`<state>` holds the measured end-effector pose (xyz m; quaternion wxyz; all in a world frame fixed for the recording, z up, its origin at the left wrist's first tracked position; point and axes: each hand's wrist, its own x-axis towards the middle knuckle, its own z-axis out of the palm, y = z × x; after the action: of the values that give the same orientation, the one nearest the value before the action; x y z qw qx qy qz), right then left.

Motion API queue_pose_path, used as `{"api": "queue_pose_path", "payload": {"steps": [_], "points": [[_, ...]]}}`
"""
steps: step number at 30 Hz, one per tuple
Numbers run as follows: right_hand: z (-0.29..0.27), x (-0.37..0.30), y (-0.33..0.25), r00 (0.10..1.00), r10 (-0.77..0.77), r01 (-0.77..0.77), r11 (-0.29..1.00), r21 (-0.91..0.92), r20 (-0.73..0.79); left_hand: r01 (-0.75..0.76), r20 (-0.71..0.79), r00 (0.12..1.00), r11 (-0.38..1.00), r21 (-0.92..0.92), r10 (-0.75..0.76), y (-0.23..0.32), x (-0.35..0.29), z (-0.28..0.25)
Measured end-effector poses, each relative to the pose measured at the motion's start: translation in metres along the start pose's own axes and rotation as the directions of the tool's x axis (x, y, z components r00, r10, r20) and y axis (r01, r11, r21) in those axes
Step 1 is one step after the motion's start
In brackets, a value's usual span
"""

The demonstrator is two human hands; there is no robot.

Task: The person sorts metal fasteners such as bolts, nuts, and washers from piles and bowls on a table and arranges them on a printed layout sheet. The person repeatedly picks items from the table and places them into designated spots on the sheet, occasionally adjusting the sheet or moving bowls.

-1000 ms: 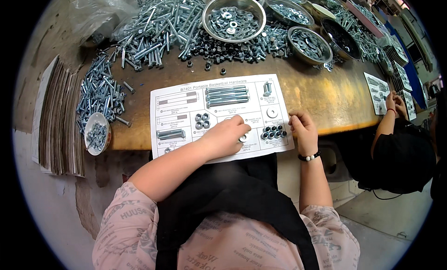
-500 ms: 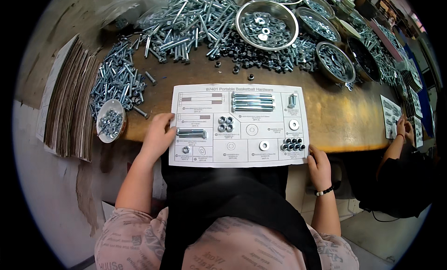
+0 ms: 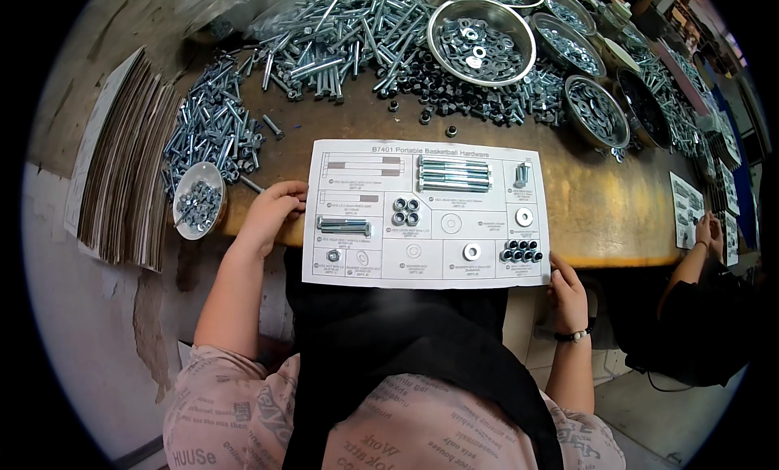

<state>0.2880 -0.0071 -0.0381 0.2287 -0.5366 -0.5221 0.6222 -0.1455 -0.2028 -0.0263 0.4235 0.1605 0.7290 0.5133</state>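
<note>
A white printed card (image 3: 381,261) lies over the table's front edge, with outlined boxes and hardware set on them. It bears long bolts (image 3: 454,175), shorter bolts (image 3: 344,226), small bolts (image 3: 521,175), silver nuts (image 3: 406,212), washers (image 3: 471,252) and black-capped nuts (image 3: 520,251). Beside the card's left edge is my left hand (image 3: 278,210), fingers loosely bent and apart, tips at or just off the edge. My right hand (image 3: 570,296) pinches the card's lower right corner; its fingers are partly hidden underneath.
Loose bolts (image 3: 215,117) heap up at left near a white bowl (image 3: 191,227) of small hardware. More bolts (image 3: 357,32) and metal bowls of washers (image 3: 479,52) fill the back. Stacked cards (image 3: 122,162) stand far left. At right, another person's hands (image 3: 708,233) touch a card.
My left hand has slid up and slightly away from the card's left edge. My right hand stays at the corner. The whole view has shifted a little.
</note>
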Motion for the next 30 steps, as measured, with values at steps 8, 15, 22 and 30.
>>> {"api": "queue_pose_path", "payload": {"steps": [8, 15, 22, 30], "points": [[-0.006, 0.002, 0.007, 0.997, 0.003, -0.021, 0.966, 0.259, 0.072, 0.084, 0.067, 0.995, 0.974, -0.21, -0.072, 0.018, -0.007, -0.006], [-0.023, 0.006, 0.016, 0.995, -0.004, -0.027, 0.956, 0.293, 0.103, 0.099, 0.111, 0.991, 0.966, -0.239, -0.074, 0.023, -0.001, 0.006], [-0.05, 0.01, 0.028, 0.995, 0.014, 0.037, 0.876, 0.482, -0.102, 0.172, 0.268, 0.957, 0.957, -0.235, -0.106, 0.027, 0.009, 0.051], [-0.129, 0.034, 0.066, 0.926, -0.081, 0.295, 0.764, 0.574, -0.368, 0.208, 0.462, 0.88, 0.965, -0.161, -0.112, 0.037, 0.018, 0.147]]}}
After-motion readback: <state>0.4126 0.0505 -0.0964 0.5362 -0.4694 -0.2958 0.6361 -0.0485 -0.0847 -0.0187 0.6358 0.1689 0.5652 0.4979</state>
